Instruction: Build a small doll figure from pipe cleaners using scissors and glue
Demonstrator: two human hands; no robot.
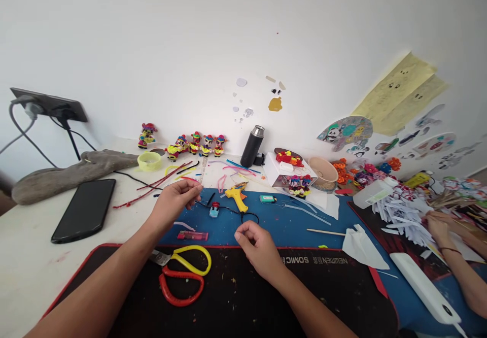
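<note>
My left hand (175, 198) is raised over the back edge of the blue mat, thumb and fingertips pinched together. Whatever may be between them is too small to make out. Lower and to the right, my right hand (261, 250) is curled, thumb against forefinger, its contents also unclear. Between the two lies a small blue and red figure piece (214, 209). A yellow glue gun (237, 197) rests behind my right hand. Scissors (186, 275) with one yellow and one red handle lie below my left wrist, near a pink lighter (193, 236).
A phone (83, 210), driftwood (76, 173) and a tape roll (149, 161) lie left. Several small figures (196, 143) line the wall near a black flask (252, 146). At right, another person's hands (439, 229) work beside paper strips (403, 221) and a white device (424, 284).
</note>
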